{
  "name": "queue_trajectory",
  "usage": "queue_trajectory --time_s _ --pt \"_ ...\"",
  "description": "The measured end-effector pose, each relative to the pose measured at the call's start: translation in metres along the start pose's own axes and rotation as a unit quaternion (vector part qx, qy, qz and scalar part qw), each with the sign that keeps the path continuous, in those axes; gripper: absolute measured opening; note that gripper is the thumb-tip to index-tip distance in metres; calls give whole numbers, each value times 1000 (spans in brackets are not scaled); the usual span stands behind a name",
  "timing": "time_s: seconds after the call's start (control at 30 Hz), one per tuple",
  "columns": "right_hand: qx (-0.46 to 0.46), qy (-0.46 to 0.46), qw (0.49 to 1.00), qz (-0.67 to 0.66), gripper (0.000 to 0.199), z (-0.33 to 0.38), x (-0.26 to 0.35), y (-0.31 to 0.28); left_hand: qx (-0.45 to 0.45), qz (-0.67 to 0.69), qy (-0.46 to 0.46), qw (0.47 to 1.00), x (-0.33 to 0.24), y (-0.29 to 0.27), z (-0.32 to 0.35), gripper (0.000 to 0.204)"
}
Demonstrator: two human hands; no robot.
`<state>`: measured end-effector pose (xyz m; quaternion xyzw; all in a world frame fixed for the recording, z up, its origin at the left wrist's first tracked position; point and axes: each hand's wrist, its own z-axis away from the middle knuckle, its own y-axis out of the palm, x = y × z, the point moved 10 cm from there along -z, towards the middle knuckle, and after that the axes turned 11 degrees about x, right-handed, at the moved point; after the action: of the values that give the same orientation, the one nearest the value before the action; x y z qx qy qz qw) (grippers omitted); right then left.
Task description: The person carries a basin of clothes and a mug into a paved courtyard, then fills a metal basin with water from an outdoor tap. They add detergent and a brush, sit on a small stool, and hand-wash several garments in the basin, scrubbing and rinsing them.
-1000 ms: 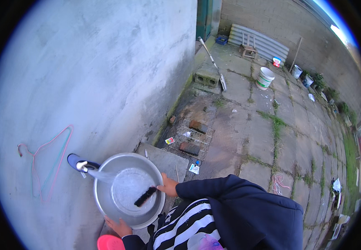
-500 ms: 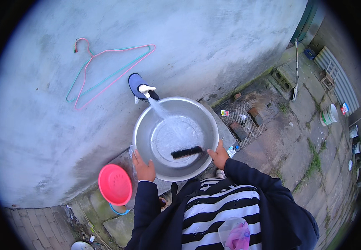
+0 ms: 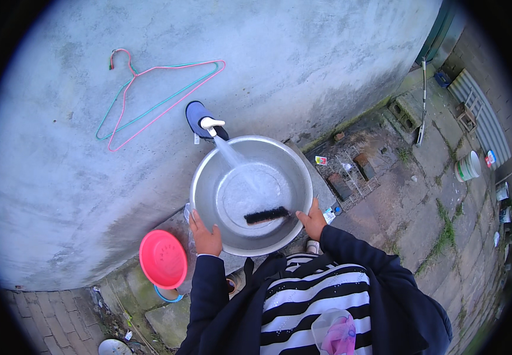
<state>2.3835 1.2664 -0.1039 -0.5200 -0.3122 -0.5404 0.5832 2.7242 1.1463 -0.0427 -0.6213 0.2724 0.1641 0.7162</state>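
Note:
Under the running tap (image 3: 211, 123) sits a wide metal basin (image 3: 293, 188). A white stream of water (image 3: 230, 154) falls from the tap's white spout onto the basin's floor. Inside, toward its near side, lies a brush (image 3: 266, 215) with dark bristles facing up. My left hand (image 3: 206, 234) grips the rim at the lower left, thumb on the inner side and fingers along the outside. At the lower right my right hand (image 3: 312, 220) holds the opposite rim, thumb over the edge; its other fingers are partly hidden. Neither hand touches the brush.
A red plastic basin (image 3: 163, 258) stands at the lower left, partly over a blue-rimmed container (image 3: 169, 294). Pink and green hangers (image 3: 161, 100) hang on the wall. To the right are a metal grate (image 3: 350, 180), a white bucket (image 3: 467, 166) and a long-handled tool (image 3: 423, 103).
The view has shifted slightly, so the basin sits a little farther right in the picture. Both hands stay on its rim, and water keeps running in.

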Motion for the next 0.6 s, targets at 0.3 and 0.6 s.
queue_trajectory --time_s 0.3,0.6 --pt "12 14 1000 -19 44 1 2 1 -6 -1 15 1000 -1 0 0 77" --pt "8 0 1000 -16 42 2 7 0 -3 6 9 1000 -1 -1 1 77"
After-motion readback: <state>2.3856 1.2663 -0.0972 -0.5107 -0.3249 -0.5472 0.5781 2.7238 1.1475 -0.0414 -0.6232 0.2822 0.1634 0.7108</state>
